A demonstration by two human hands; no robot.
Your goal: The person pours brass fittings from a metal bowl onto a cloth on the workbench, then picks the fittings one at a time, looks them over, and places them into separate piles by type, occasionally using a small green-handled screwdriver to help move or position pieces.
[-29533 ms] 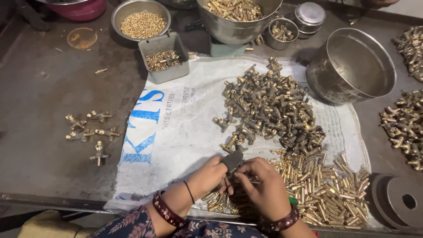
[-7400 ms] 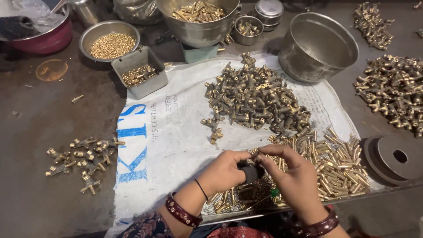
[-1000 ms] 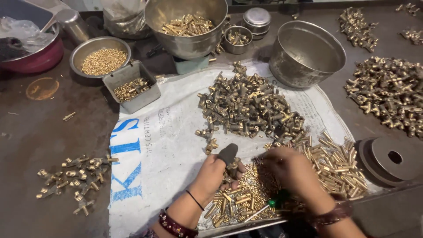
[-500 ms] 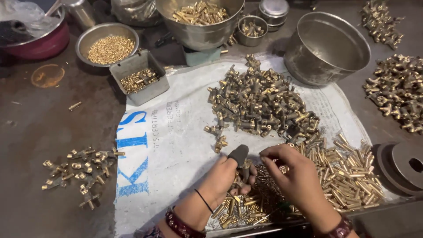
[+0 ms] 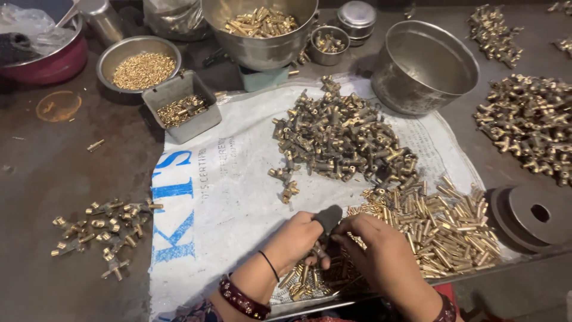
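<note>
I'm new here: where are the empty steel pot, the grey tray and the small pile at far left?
Empty steel pot [image 5: 417,89], head view, outer wall.
Grey tray [image 5: 173,88], head view, back rim.
Small pile [image 5: 104,229], head view, middle.

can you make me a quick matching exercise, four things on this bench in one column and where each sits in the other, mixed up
Things:
1. empty steel pot
2. grey rectangular tin
3. dark round disc
4. small cluster of assembled brass fittings

Places:
A. far right edge, beside the brass pins
B. bare table, left of the white sack
C. top left corner of the sack
D. top right corner of the sack

Pairs: 1-D, 2-C, 3-A, 4-B
</note>
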